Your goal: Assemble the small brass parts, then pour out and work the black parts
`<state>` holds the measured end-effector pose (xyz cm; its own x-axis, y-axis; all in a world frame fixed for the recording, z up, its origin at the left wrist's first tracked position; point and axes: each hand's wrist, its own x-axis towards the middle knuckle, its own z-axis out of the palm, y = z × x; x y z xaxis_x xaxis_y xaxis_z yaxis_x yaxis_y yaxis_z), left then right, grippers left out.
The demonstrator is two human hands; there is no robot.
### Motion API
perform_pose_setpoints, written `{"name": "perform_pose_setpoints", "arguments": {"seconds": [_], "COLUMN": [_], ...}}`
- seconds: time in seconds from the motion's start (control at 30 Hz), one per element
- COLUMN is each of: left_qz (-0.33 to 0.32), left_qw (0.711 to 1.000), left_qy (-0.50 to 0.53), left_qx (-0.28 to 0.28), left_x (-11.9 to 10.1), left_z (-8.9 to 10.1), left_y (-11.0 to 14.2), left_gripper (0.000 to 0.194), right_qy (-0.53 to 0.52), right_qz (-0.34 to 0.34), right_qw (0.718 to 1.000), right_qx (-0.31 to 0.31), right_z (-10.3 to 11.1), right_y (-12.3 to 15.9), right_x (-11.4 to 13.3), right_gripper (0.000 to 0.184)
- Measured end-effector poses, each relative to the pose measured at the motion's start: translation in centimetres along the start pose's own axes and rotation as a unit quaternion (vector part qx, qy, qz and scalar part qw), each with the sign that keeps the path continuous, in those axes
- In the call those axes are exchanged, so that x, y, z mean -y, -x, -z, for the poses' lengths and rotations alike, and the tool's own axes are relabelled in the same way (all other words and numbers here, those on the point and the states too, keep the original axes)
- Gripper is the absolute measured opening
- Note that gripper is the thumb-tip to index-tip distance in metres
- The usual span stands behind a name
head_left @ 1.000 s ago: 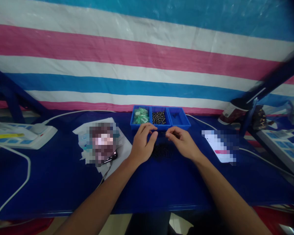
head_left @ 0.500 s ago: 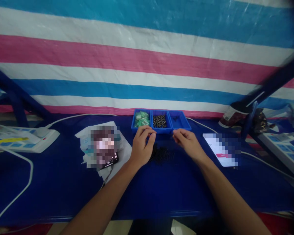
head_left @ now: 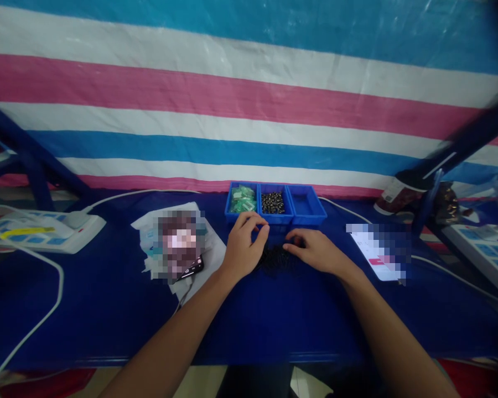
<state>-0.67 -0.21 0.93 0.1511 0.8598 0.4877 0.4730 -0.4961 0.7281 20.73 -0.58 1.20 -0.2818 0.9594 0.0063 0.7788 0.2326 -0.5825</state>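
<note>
My left hand (head_left: 245, 246) is held just in front of the blue trays, its fingers curled and thumb and index tips drawn together. Anything between those tips is too small to make out. Facing it, my right hand (head_left: 315, 250) has thumb and index apart over the right edge of a loose heap of small black pieces (head_left: 274, 261). Nothing shows between these fingers. Part of the heap is hidden by my left hand. Behind the hands, one tray (head_left: 229, 213) holds green-and-clear packets (head_left: 243, 198), and the middle tray (head_left: 274, 220) holds small metal-and-black parts (head_left: 273, 203).
A third blue tray (head_left: 309, 220) adjoins on the right. A phone (head_left: 191, 270) lies on white paper (head_left: 207, 273) at left, another phone (head_left: 371, 254) at right. Power strips (head_left: 83, 235) with white cables flank the blue table (head_left: 274, 326). A dark cup (head_left: 398, 193) stands back right.
My right hand has come down and left from the right tray's front edge to the black heap, its thumb and index now apart. My left hand stays nearly in place, still pinched.
</note>
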Motion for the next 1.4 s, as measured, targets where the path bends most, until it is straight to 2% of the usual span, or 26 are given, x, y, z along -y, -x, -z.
{"name": "perform_pose_setpoints", "arguments": {"seconds": [0.1, 0.23, 0.37, 0.7, 0.9, 1.17, 1.27, 1.4], "left_qz": [0.014, 0.018, 0.016, 0.01, 0.001, -0.008, -0.008, -0.009], "left_qw": [0.999, 0.993, 0.989, 0.983, 0.981, 0.983, 0.982, 0.983], "left_qy": [-0.019, -0.04, -0.051, -0.077, -0.082, -0.079, -0.08, -0.078], "left_qx": [0.046, 0.109, 0.139, 0.168, 0.176, 0.168, 0.169, 0.164], "left_x": [0.2, 0.3, 0.4, 0.5, 0.5, 0.7, 0.7, 0.7], "left_z": [-0.2, -0.5, -0.6, -0.5, -0.5, -0.5, -0.5, -0.6], "left_y": [0.2, 0.5, 0.7, 0.7, 0.8, 0.9, 0.8, 0.8], "left_gripper": [0.012, 0.013, 0.014, 0.016, 0.016, 0.016, 0.016, 0.015], "right_qy": [0.006, -0.01, -0.038, -0.076, -0.05, 0.004, -0.028, -0.125], "right_qz": [0.022, 0.033, 0.027, 0.042, 0.033, -0.015, -0.023, -0.009], "right_qw": [0.999, 0.998, 0.997, 0.995, 0.998, 0.999, 0.999, 0.992], "right_qx": [0.038, 0.049, 0.058, 0.059, 0.033, -0.028, -0.032, -0.013], "right_z": [-0.2, -0.2, -0.1, 0.2, 0.7, 1.2, 1.3, 1.1], "right_y": [0.0, -0.1, 0.0, 0.1, 0.0, 0.0, 0.1, 0.0], "right_x": [0.0, 0.1, 0.3, 0.5, -0.2, 0.1, 0.3, 0.5], "right_gripper": [0.02, 0.015, 0.014, 0.015, 0.017, 0.037, 0.037, 0.024]}}
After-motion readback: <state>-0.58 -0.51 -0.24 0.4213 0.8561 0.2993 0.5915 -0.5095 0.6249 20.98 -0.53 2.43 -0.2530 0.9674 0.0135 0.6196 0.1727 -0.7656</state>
